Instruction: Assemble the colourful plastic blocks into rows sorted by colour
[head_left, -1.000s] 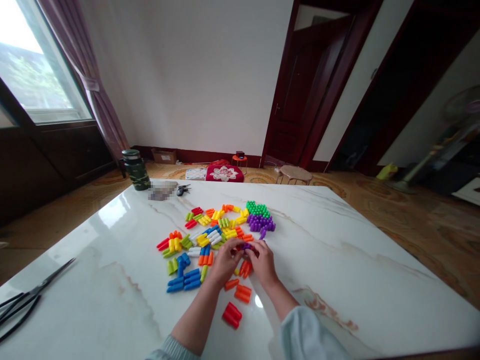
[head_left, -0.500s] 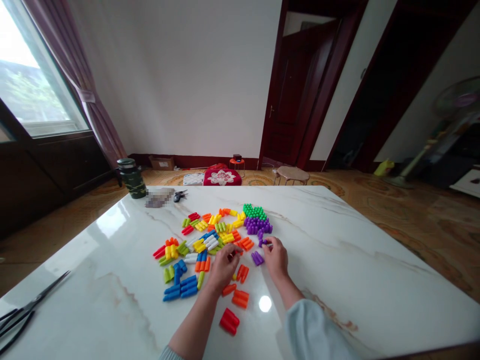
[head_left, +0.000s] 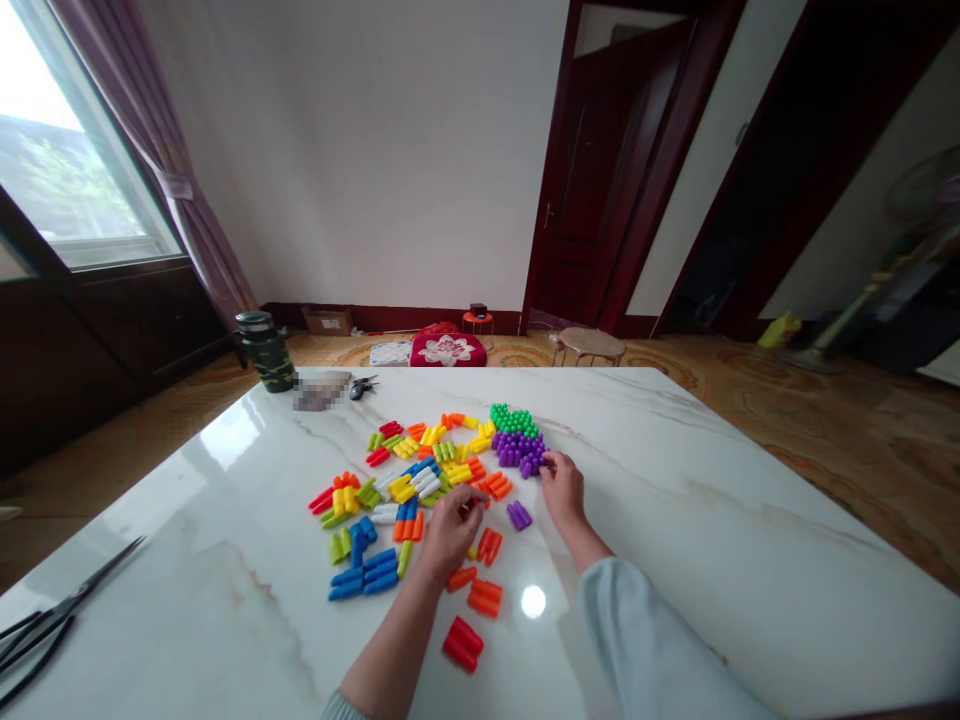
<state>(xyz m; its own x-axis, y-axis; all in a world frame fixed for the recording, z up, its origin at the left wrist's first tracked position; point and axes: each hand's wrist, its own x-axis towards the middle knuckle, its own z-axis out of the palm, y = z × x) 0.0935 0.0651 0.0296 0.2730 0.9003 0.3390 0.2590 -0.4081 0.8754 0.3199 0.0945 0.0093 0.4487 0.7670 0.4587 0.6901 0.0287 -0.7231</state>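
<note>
My right hand (head_left: 564, 490) is closed at the near edge of a cluster of purple bullet-shaped plastic blocks (head_left: 517, 448), its fingertips pinching a purple block (head_left: 532, 466) there. Green blocks (head_left: 514, 420) stand packed behind the purple ones. My left hand (head_left: 452, 528) is held with curled fingers over the middle of the blocks; a bit of orange shows at its fingertips, but what it grips I cannot make out. Between the hands lies a separate purple block (head_left: 518, 515). Orange blocks (head_left: 489, 546) and a red block (head_left: 463, 643) lie nearer to me.
Yellow, blue, white and lime blocks (head_left: 365, 575) spread left of my left hand. Black-handled scissors (head_left: 71, 603) lie at the table's left. A camouflage flask (head_left: 267, 352), a blurred-out item (head_left: 321, 391) and keys (head_left: 363, 387) are at the far left edge of the marble-patterned table (head_left: 712, 560).
My right hand has moved forward, bringing the purple block against the purple cluster. My left hand stays nearly where it was.
</note>
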